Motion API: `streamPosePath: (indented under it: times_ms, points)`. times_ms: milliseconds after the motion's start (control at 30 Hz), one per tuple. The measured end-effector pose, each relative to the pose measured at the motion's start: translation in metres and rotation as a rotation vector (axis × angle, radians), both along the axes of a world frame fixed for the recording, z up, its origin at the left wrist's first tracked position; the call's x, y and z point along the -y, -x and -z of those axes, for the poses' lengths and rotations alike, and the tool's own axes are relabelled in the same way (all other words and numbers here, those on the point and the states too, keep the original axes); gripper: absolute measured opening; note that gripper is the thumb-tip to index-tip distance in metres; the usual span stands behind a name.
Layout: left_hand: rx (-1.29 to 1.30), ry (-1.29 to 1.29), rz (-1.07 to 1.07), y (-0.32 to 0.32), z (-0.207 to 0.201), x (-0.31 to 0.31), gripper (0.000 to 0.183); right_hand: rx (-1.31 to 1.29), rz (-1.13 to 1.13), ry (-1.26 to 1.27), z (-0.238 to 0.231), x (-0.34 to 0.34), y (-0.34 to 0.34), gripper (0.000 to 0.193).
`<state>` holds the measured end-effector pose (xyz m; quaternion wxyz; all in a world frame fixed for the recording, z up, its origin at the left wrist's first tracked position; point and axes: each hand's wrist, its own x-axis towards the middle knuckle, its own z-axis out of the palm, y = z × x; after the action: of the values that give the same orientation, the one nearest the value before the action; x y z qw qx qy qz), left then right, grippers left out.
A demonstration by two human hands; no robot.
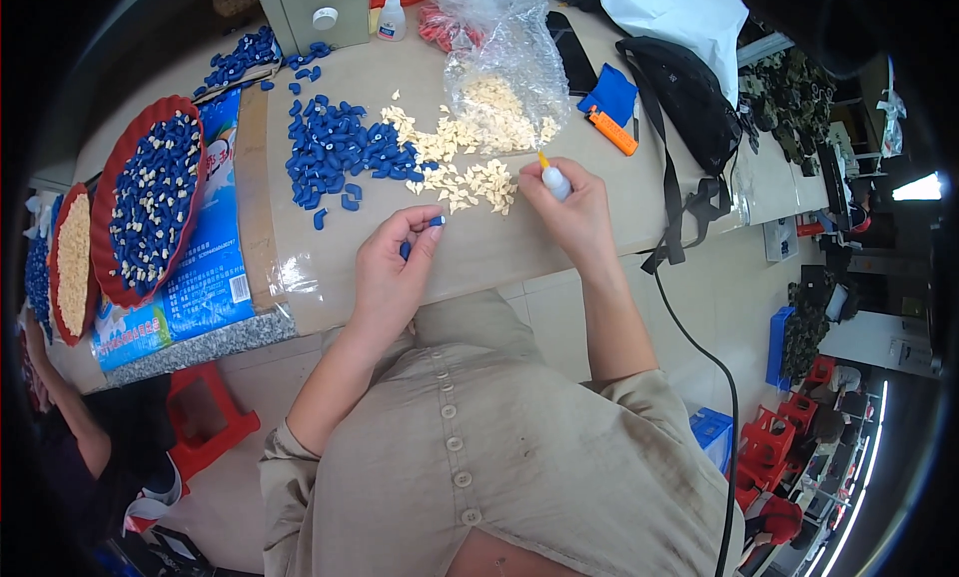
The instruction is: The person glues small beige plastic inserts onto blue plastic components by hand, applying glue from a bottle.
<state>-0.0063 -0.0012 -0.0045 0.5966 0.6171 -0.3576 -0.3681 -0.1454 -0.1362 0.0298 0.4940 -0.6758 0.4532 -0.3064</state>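
Hands grip — left (395, 262) a small blue cap (437, 220), right (574, 212) a white glue bottle (554, 180).

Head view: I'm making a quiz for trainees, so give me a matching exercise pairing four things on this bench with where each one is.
Things:
1. small blue piece
2. glue bottle
3. red tray
4. clear plastic bag

Places:
A. far side of the table, above the cream pieces
B. pinched in the left hand
C. left end of the table, full of blue pieces
D. gripped in the right hand

Pairs: 1-B, 2-D, 3-C, 4-A
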Motion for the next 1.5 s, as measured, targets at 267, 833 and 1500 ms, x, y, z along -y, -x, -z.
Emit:
streamPosePath:
  times_ms: [267,833,1500]
  points:
    - [0.101,0.084,-0.049,0.006,0.003,0.001,0.015,-0.220,-0.027,0.234,0.015,-0.018,0.017,0.015]
    - [0.135,0.057,-0.025,0.007,-0.001,-0.001,0.015,-0.258,-0.063,0.262,0.011,-0.023,0.013,0.017]
    - [0.181,-0.007,0.067,0.006,-0.009,-0.004,0.016,0.139,-0.174,-0.259,-0.010,-0.043,-0.009,0.011]
